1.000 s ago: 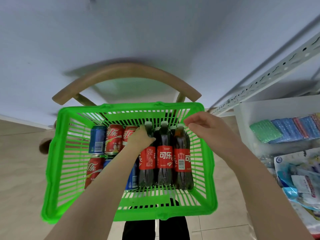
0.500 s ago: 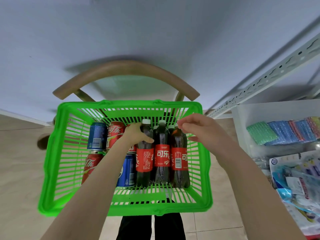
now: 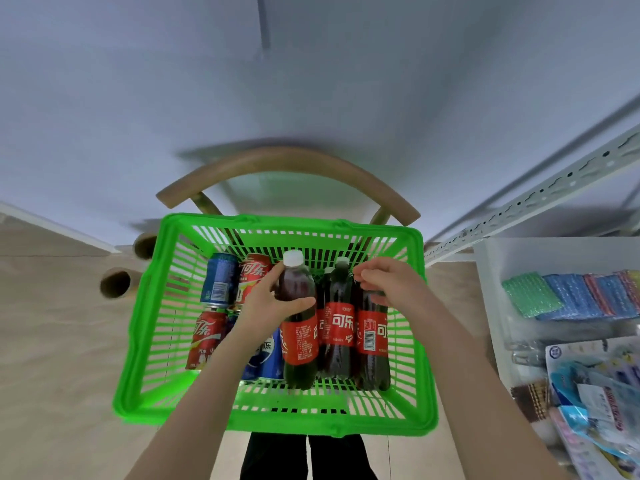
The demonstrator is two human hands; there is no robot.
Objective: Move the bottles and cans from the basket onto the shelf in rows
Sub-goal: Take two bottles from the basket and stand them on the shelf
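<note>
A wooden chair with a curved backrest is standing against the pale wall. To the right, green and blue sponges are lying in a row, with plastic-wrapped packets piling up just below them. Beige floor tiles are showing on the left.

Basket bright green, slatted. Bottles dark cola, red labels, white lettering, one white cap; cans red and blue. Right of frame: green and blue textured pads.
</note>
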